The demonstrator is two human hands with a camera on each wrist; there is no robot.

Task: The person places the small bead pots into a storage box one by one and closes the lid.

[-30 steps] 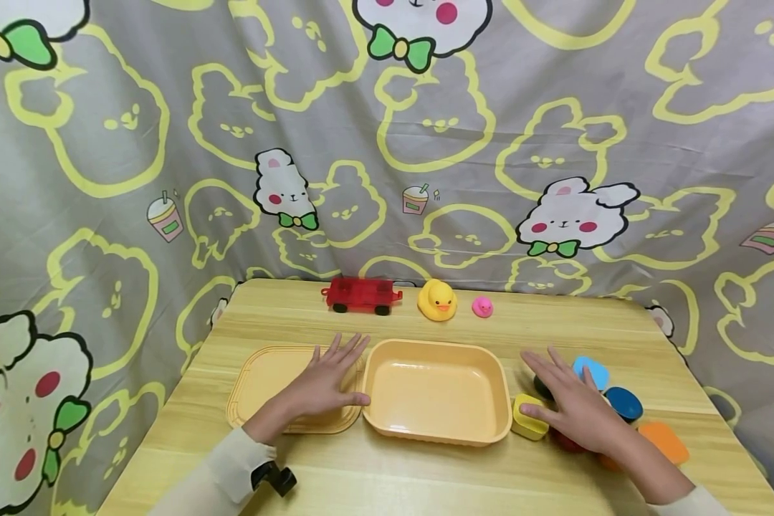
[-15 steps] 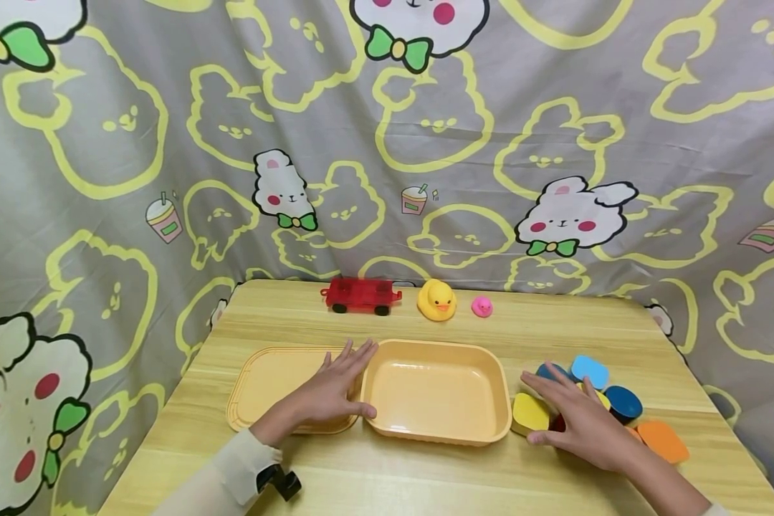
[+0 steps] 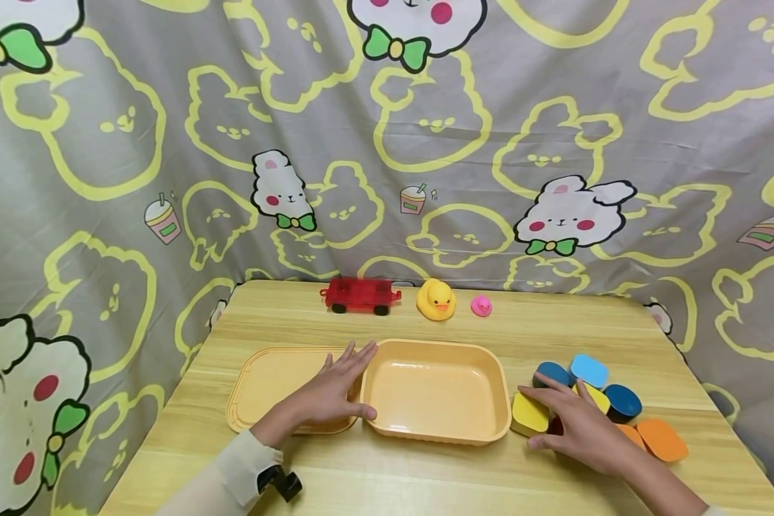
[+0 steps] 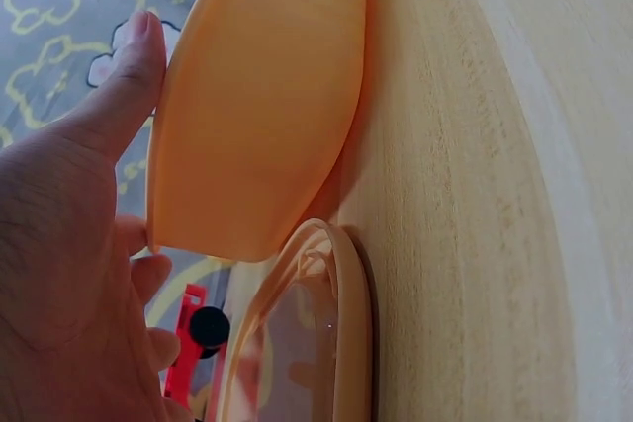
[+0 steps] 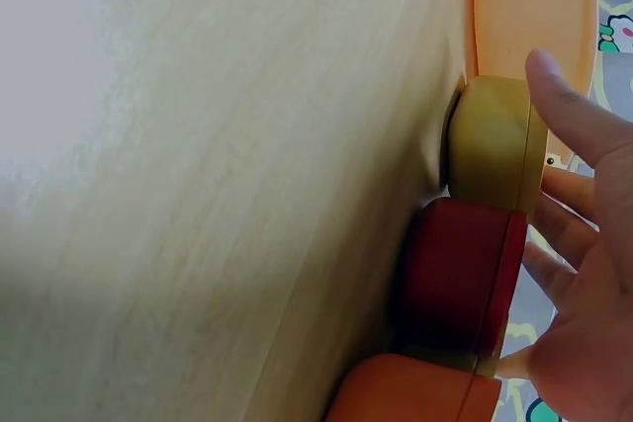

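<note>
My left hand (image 3: 325,394) rests at the left rim of a pale orange rectangular box (image 3: 435,401), fingers extended and thumb at its near side. Under that hand and forearm lies a flat, matching lid (image 3: 274,380). Over on the right, my right hand (image 3: 583,433) is spread low above a cluster of small rounded boxes. Its thumb and fingers are by a yellow one (image 3: 530,413); in the right wrist view the thumb lies at the top edge of that yellow box (image 5: 490,135). A dark red one (image 5: 465,269) sits beside it, mostly hidden by the hand in the head view.
Around the right hand are dark blue (image 3: 622,403), light blue (image 3: 589,370) and orange (image 3: 663,440) rounded boxes. Along the back edge stand a red toy wagon (image 3: 360,295), a yellow rubber duck (image 3: 436,299) and a small pink duck (image 3: 481,306). A patterned curtain (image 3: 458,158) hangs behind the table.
My left hand has shifted slightly right onto the box rim. The right hand has lowered and moved toward the near side, and the yellow box now shows a flat top instead of a hollow.
</note>
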